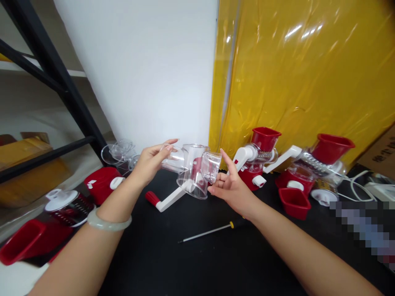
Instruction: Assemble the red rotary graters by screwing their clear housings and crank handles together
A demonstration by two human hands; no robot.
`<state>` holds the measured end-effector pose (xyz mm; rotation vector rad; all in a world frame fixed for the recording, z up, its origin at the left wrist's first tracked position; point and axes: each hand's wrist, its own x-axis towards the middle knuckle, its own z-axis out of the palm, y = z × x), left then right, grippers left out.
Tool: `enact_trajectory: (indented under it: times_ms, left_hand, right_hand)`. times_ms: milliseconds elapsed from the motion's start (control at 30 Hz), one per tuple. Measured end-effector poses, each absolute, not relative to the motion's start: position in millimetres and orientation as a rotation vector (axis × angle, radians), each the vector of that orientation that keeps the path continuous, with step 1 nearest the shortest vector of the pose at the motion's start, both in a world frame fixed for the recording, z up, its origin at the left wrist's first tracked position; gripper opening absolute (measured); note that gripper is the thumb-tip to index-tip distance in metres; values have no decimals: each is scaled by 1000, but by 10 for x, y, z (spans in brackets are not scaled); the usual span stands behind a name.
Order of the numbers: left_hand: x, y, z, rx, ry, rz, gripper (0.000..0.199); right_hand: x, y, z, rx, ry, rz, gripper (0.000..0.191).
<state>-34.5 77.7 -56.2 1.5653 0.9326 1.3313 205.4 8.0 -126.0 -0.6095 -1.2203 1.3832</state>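
Observation:
A clear plastic rotary grater housing (pixel 194 187) is held up over the black table between my two hands. My left hand (pixel 152 160), wearing a pale bangle at the wrist, grips the tube at its left end. At the other end, my right hand (pixel 230 185) has its thumb and curled fingers around the short clear neck, with the index finger stretched upward. Behind and below the housing lies a white crank with a red handle (pixel 152 198). Some red and white parts show through the clear wall. A screwdriver (pixel 206 233) with a yellow collar lies nearer on the table.
Two assembled red grinders (pixel 254 176) (pixel 321 158) stand at the right, with a loose red hopper (pixel 294 202) in front. At the left are a red base (pixel 103 185), a drum grater (pixel 68 207) and a red hopper (pixel 24 242). A black metal frame (pixel 74 102) rises behind.

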Motion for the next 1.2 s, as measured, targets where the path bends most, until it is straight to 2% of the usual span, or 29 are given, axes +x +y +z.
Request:
enact_trajectory:
  times_ms: [333, 633, 833, 1200]
  left_hand:
    - [-339, 730, -515, 1459, 919, 1197, 41]
    - [-359, 743, -524, 1371, 1065, 1077, 52]
    - [-355, 755, -544, 1329, 1073, 1047, 43]
    - [-309, 730, -540, 1281, 1100, 992, 37]
  right_hand:
    - [2147, 145, -1345, -729, -1445, 1176, 99]
    - [2285, 180, -1372, -969, -1849, 474, 82]
    - [2261, 155, -1400, -1060, -1966, 96, 84]
    - [2184, 157, -1579, -921, -2024, -172, 79]
